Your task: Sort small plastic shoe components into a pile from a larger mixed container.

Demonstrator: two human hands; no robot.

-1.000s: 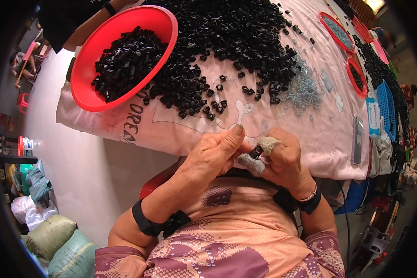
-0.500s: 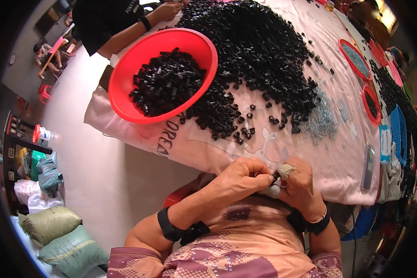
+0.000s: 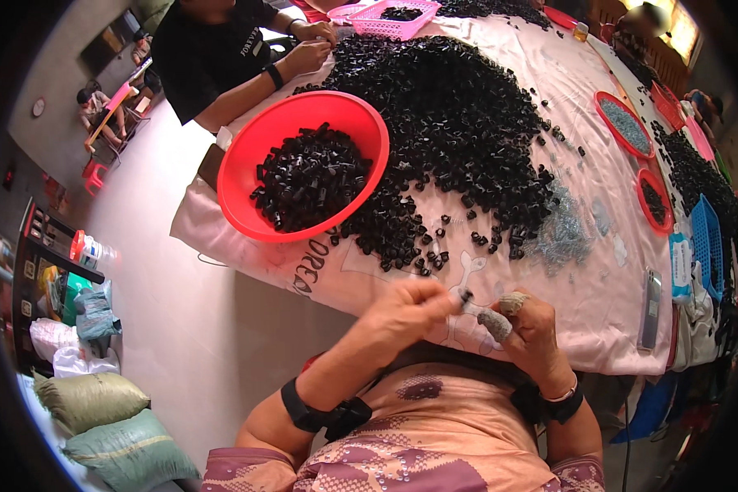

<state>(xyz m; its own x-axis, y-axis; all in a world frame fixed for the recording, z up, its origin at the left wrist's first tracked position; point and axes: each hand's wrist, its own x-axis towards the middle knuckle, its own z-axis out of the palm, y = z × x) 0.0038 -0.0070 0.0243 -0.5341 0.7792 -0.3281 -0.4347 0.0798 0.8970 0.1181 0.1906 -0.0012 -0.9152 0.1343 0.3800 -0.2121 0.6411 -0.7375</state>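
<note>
My left hand (image 3: 410,310) pinches a small black plastic piece (image 3: 466,297) at its fingertips, just over the table's near edge. My right hand (image 3: 526,328), with cloth-wrapped fingertips, is held close beside it with fingers curled, and I cannot see anything in it. A big heap of the same black pieces (image 3: 459,123) covers the pale cloth on the table (image 3: 582,303). A round red basin (image 3: 246,180) partly filled with black pieces sits at the left of the heap. A pile of small shiny metal bits (image 3: 562,234) lies to the right.
Another person in a black shirt (image 3: 213,57) works at the far left end with both hands at the heap. Small red trays (image 3: 623,123), a pink basket (image 3: 394,16), a blue basket (image 3: 705,246) and a phone (image 3: 649,307) lie on the table. Sacks (image 3: 98,410) lie on the floor, left.
The view has shifted, so the basin and heap sit lower and nearer the middle. My hands stay together at the table edge, with the left now holding a black piece out at its fingertips.
</note>
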